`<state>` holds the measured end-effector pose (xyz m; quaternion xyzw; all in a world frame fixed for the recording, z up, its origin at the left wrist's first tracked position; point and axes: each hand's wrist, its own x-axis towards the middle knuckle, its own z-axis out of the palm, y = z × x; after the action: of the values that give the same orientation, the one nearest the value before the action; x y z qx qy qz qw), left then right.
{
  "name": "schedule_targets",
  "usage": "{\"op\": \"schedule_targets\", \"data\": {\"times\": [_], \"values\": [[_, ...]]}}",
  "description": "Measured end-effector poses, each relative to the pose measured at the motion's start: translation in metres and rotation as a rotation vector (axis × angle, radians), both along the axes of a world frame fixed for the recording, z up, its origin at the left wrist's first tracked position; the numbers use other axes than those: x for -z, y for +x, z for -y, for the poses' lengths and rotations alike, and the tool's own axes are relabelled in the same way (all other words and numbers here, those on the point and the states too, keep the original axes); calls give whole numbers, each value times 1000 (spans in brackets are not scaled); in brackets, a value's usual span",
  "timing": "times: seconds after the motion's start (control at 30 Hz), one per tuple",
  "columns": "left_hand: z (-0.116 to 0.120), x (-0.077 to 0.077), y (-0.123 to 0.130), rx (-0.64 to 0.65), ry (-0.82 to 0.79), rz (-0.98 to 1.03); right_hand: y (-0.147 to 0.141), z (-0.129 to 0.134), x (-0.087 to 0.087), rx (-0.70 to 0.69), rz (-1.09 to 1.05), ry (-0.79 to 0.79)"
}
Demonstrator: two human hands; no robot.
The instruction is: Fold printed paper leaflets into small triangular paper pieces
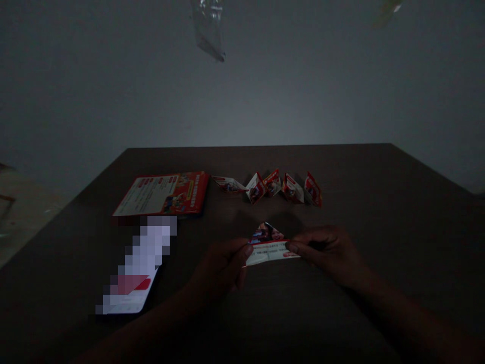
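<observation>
A partly folded printed paper (268, 251) is held above the dark table, with a triangular peak on top and a white band with a red edge below. My left hand (227, 260) pinches its left end between thumb and fingers. At the right end, the thumb and fingers of my right hand (328, 250) are closed on the same paper. Beyond my hands, several folded red and white paper pieces (255, 188) stand in a row on the table.
A stack of printed red and white sheets (162, 194) lies at the left of the table (359, 177). Nearer me is a lit phone (142, 275), its screen partly pixelated. A clear plastic bag (209, 30) shows against the wall above.
</observation>
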<state>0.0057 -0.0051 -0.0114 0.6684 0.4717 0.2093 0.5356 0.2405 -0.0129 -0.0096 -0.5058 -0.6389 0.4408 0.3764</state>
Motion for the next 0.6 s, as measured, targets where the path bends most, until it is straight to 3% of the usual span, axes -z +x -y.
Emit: {"op": "schedule_targets", "data": {"times": [0.3, 0.6], "values": [[1, -3, 1, 5, 51, -6, -3, 0, 1, 33, -18, -41], [0, -3, 3, 32, 33, -40, 0, 0, 3, -18, 38, -55]]}}
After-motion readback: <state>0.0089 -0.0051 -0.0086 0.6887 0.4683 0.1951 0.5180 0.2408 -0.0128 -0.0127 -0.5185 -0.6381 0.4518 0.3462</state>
